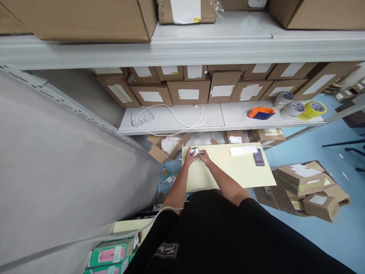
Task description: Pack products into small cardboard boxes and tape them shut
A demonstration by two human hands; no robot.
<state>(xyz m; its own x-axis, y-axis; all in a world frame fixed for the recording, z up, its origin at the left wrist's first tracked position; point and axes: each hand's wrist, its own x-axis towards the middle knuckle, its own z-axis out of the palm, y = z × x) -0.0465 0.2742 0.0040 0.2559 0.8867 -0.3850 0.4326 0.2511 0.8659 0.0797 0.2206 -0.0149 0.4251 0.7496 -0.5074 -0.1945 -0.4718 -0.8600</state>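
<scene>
1 small white item (196, 150) with green and dark patches is held near the table's (228, 171) far-left corner, its markings too small to read.

Table (228, 175): small item (196, 151) between left hand (188, 156) and right hand (204, 156) at left end, flat strip (243, 150) near right end; shelf (235, 114) beyond table: cable (182, 123) left, tape rolls (293, 109) right, boxes (188, 93) behind both; open carton (157, 154) at table's far left corner; box-filled carton (266, 197) right of table
</scene>
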